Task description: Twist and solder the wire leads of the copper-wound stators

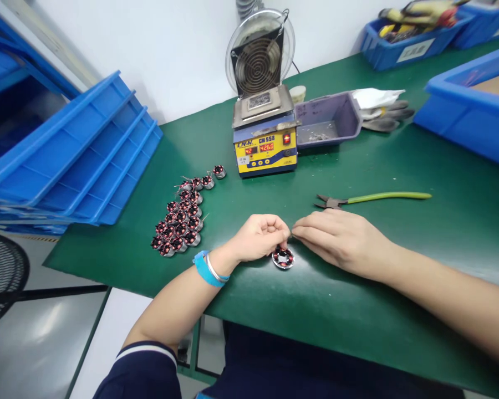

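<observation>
My left hand (261,237) rests on the green table (399,310) with its fingers curled around a small round motor stator (283,257) wound with copper wire. My right hand (341,238) lies just to the right, fingertips pinched at the stator's top edge, meeting the left fingers. What the right fingertips pinch is too small to see. A group of several similar stators (182,221) lies on the table to the left of my left hand.
A solder pot (264,138) with red digits and a fan stands behind my hands, a purple tray (326,119) beside it. Green-handled cutters (370,198) lie behind my right hand. Blue bins (474,105) stand at right, stacked blue trays (75,155) at left.
</observation>
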`<state>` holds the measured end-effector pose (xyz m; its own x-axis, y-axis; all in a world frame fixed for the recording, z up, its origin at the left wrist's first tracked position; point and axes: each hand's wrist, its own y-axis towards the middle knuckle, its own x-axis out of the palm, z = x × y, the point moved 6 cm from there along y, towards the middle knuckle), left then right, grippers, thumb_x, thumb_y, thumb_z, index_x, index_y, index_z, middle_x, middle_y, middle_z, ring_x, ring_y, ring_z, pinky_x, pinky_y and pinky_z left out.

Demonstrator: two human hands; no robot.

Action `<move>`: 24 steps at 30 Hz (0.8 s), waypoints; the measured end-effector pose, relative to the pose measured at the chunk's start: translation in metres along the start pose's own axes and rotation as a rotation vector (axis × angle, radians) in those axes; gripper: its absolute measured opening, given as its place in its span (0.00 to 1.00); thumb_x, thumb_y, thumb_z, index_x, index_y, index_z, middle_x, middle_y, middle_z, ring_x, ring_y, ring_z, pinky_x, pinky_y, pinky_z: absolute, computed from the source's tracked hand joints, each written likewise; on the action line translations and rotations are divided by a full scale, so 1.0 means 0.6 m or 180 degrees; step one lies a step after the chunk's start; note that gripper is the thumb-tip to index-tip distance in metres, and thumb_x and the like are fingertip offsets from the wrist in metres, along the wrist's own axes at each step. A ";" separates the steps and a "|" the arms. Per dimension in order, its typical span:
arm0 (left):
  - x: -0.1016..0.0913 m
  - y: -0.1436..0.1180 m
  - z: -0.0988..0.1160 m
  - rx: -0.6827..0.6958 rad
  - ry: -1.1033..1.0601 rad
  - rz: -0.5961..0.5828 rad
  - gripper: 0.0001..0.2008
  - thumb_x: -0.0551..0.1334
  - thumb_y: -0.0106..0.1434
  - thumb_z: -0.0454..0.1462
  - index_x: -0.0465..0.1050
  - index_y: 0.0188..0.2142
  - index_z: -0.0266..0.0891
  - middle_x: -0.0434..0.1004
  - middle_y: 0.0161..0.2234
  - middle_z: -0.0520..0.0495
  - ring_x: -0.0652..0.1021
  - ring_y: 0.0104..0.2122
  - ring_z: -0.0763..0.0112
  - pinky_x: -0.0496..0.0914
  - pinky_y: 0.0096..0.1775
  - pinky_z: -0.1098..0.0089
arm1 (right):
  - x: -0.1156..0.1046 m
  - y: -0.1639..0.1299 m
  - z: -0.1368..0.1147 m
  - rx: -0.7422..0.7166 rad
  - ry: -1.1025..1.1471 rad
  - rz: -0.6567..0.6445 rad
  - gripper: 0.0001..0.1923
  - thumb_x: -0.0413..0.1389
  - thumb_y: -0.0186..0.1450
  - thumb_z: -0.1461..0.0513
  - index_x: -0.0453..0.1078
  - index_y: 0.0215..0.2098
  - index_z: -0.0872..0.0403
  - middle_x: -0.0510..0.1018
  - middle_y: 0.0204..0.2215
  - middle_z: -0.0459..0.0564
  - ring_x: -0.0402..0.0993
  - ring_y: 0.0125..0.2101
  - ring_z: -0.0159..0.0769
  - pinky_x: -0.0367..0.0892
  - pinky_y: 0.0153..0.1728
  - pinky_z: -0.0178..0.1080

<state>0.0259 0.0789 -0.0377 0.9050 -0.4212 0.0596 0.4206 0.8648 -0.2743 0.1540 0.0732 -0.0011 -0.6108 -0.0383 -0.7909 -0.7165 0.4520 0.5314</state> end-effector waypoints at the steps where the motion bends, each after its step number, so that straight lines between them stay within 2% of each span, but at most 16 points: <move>1: 0.000 0.000 0.000 -0.0005 -0.0002 -0.0004 0.08 0.63 0.54 0.37 0.66 0.24 0.34 0.71 0.18 0.52 0.62 0.12 0.86 0.51 0.15 0.80 | 0.000 0.001 -0.001 0.0009 0.0046 -0.0016 0.13 0.46 0.69 0.61 0.72 0.34 0.52 0.79 0.32 0.54 0.74 0.30 0.39 0.67 0.31 0.41; 3: 0.001 -0.001 0.000 -0.0007 0.0001 -0.0019 0.09 0.63 0.54 0.37 0.66 0.25 0.34 0.70 0.18 0.52 0.62 0.12 0.86 0.51 0.15 0.80 | 0.007 0.005 0.008 0.0462 0.0598 -0.0106 0.13 0.47 0.68 0.58 0.72 0.32 0.52 0.79 0.31 0.54 0.74 0.29 0.39 0.67 0.31 0.41; 6: 0.004 -0.003 0.001 0.0028 0.0015 -0.0031 0.09 0.64 0.54 0.38 0.66 0.26 0.34 0.70 0.18 0.53 0.62 0.12 0.86 0.53 0.16 0.80 | 0.039 -0.003 0.027 0.1754 0.2063 -0.0439 0.18 0.48 0.67 0.51 0.67 0.27 0.53 0.76 0.23 0.51 0.72 0.22 0.35 0.69 0.26 0.38; 8: 0.005 -0.003 0.001 0.0038 0.0030 -0.0027 0.09 0.64 0.54 0.37 0.67 0.26 0.34 0.70 0.17 0.53 0.62 0.13 0.86 0.55 0.17 0.80 | 0.058 -0.011 0.028 0.2251 0.2664 -0.0729 0.21 0.46 0.67 0.48 0.64 0.25 0.54 0.73 0.18 0.49 0.71 0.18 0.33 0.69 0.22 0.36; 10: 0.005 -0.003 0.000 0.0038 0.0028 -0.0020 0.07 0.63 0.53 0.36 0.67 0.25 0.33 0.70 0.17 0.54 0.62 0.13 0.86 0.55 0.17 0.80 | 0.053 -0.010 0.027 0.2076 0.2403 -0.0755 0.21 0.48 0.66 0.48 0.66 0.27 0.55 0.75 0.20 0.50 0.72 0.19 0.33 0.69 0.23 0.36; 11: 0.004 -0.002 0.000 0.0038 0.0023 -0.0015 0.06 0.62 0.53 0.35 0.66 0.25 0.33 0.70 0.17 0.53 0.62 0.13 0.86 0.55 0.17 0.80 | 0.043 -0.007 0.026 0.1781 0.2017 -0.0647 0.19 0.49 0.66 0.49 0.68 0.30 0.56 0.77 0.23 0.51 0.74 0.23 0.34 0.70 0.26 0.36; 15: 0.000 0.000 -0.001 0.0046 0.0017 0.0026 0.04 0.60 0.53 0.33 0.66 0.24 0.33 0.70 0.17 0.53 0.62 0.12 0.85 0.53 0.16 0.80 | -0.003 0.001 -0.002 0.0003 -0.0069 0.0014 0.11 0.47 0.69 0.61 0.71 0.37 0.56 0.79 0.34 0.54 0.74 0.31 0.37 0.67 0.33 0.40; 16: -0.001 0.000 -0.001 0.0052 0.0013 0.0035 0.04 0.60 0.53 0.32 0.66 0.24 0.33 0.70 0.17 0.53 0.62 0.12 0.85 0.52 0.16 0.80 | -0.007 0.000 -0.008 -0.0283 -0.0368 0.0086 0.12 0.46 0.69 0.64 0.71 0.38 0.56 0.80 0.34 0.54 0.74 0.32 0.37 0.66 0.32 0.40; 18: -0.001 0.000 0.000 0.0069 -0.0014 0.0037 0.03 0.60 0.53 0.32 0.66 0.24 0.34 0.70 0.17 0.53 0.62 0.12 0.85 0.53 0.16 0.80 | -0.010 0.000 -0.014 -0.0555 -0.0619 0.0132 0.13 0.44 0.70 0.67 0.71 0.39 0.55 0.80 0.34 0.53 0.74 0.31 0.37 0.65 0.31 0.40; 20: 0.000 0.000 0.001 0.0084 -0.0044 0.0041 0.04 0.60 0.53 0.32 0.66 0.24 0.34 0.70 0.17 0.53 0.63 0.13 0.86 0.55 0.17 0.80 | -0.006 0.003 -0.013 -0.0451 -0.0446 0.0034 0.14 0.43 0.70 0.65 0.71 0.38 0.55 0.80 0.35 0.54 0.74 0.32 0.37 0.65 0.31 0.40; 21: 0.000 -0.001 0.002 0.0090 -0.0051 0.0046 0.04 0.60 0.53 0.32 0.66 0.24 0.34 0.70 0.17 0.54 0.63 0.13 0.86 0.55 0.17 0.81 | -0.002 0.006 -0.008 -0.0204 -0.0202 -0.0042 0.15 0.43 0.70 0.64 0.71 0.37 0.55 0.80 0.35 0.54 0.74 0.32 0.37 0.66 0.31 0.39; 24: 0.002 -0.002 0.003 0.0101 -0.0036 0.0051 0.04 0.61 0.53 0.32 0.66 0.24 0.34 0.69 0.17 0.54 0.63 0.13 0.86 0.58 0.18 0.81 | 0.026 0.003 0.018 0.1211 0.1200 -0.0353 0.15 0.45 0.68 0.58 0.68 0.29 0.55 0.78 0.25 0.52 0.73 0.24 0.35 0.67 0.26 0.37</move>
<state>0.0265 0.0778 -0.0356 0.9123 -0.4042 0.0663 0.4076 0.8798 -0.2447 0.1467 0.0830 -0.0160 -0.6671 -0.3892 -0.6352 -0.6536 0.7149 0.2483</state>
